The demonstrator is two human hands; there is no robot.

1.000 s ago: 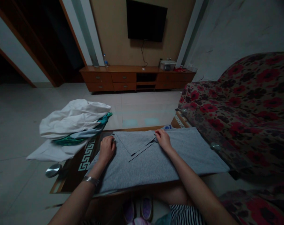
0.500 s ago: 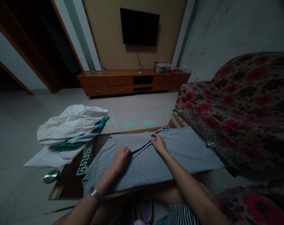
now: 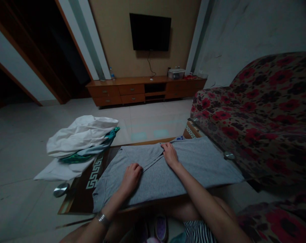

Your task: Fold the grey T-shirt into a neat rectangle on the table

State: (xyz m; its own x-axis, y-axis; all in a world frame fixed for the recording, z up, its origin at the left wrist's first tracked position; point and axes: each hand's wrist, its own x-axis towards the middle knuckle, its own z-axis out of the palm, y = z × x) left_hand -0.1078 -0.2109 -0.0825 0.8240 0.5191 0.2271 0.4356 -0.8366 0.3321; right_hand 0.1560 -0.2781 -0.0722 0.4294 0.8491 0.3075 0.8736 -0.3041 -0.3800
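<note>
- A grey garment (image 3: 168,168) is spread flat on the desk (image 3: 77,192), directly under both hands, its long axis running left to right across the person's front
- The left hand (image 3: 131,175) is curled loosely, fingers bent down onto the cloth at the near end of a dark diagonal fold edge; whether any cloth is pinched under it cannot be told
- The right hand (image 3: 170,155) is laid flat, fingers narrow and together, pressing the far end of that same fold edge
- The fold edge is seen slanting from the left hand up and away to the right hand, so it is spanned by both; the left hand lies nearer the body, the right farther out
- More grey cloth stretches well out to the right of the right hand, toward a flowered sofa (image 3: 264,111)
- A heap of white and green clothes (image 3: 79,138) is piled to the left of the left hand, apart from the garment, overhanging the desk's far left corner
</note>
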